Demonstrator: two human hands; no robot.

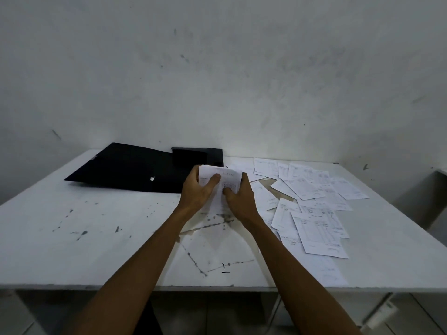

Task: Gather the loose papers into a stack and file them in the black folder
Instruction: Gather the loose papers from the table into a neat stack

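A small bundle of white printed paper sheets [229,181] is held over the middle of the table, in front of the right end of the folder and just left of the scattered sheets. The left hand [196,193] grasps the bundle's left side: its fingers curl behind the sheets and the left thumb [214,179] presses across the printed front face. The right hand [242,200] grasps the right side, with its fingers wrapped round the right edge and its thumb lying on the front near the lower middle. The bundle stands roughly upright, tilted toward the camera. Its lower edge is near the table surface; whether that edge touches the surface cannot be determined. The loose white printed papers [314,204] lie flat in an overlapping spread on the right half of the table, from the far edge to near the front edge, just beside the right hand. The flat black plastic folder [125,171] lies on the far left-centre of the table, its near right corner just behind the left hand. A small pale mark shows close to its near edge, and a raised black section [193,155] sits at its far right end near the wall. The white rectangular table [72,238] carries dark smudges and lines. A pale scuffed wall [217,68] rises behind it.
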